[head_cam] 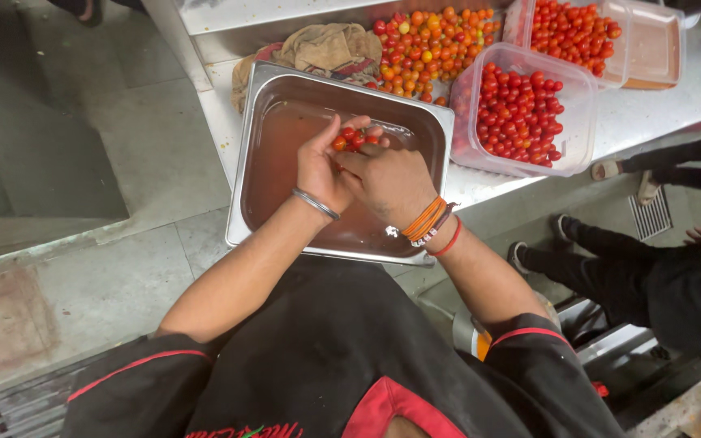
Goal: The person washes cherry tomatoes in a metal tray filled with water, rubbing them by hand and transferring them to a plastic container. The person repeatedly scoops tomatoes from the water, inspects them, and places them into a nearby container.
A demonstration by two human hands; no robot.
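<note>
Black-sleeved forearms met over the steel pan (285, 105), where the left hand (320, 166) and right hand (389, 182), fingers curled shut, cupped cherry tomatoes (354, 139) together; a loose, low grip best avoids crushing or spills.

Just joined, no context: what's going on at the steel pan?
A person cups a small bunch of cherry tomatoes in both hands, left hand and right hand pressed together over a steel pan holding reddish liquid. A clear tub of tomatoes and a loose tomato pile sit beyond it.
</note>
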